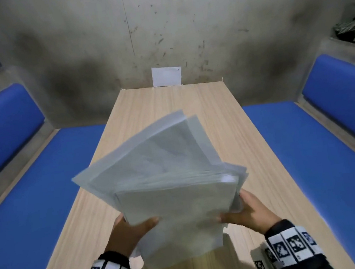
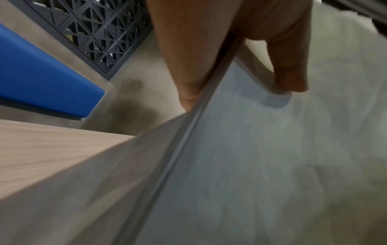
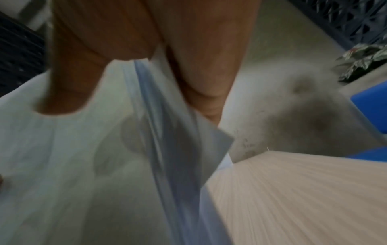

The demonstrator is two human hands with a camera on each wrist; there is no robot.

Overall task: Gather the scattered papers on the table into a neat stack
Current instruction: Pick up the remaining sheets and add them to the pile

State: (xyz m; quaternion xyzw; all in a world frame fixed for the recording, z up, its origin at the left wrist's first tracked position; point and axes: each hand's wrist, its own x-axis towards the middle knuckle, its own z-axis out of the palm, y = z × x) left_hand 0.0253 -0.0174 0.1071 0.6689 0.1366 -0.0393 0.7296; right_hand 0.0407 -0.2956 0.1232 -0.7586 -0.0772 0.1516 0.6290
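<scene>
Papers [image 1: 167,181] held in both hands hide table [image 1: 225,110] middle.

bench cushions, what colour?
Blue cushions, clearest in the head view.

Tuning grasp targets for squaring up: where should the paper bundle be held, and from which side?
Probably by the two side edges near the bottom, one hand from each side, as the left hand and right hand grip the papers now. The far ends fan out unevenly, so side grips should let the sheets slide level against the table.
</scene>
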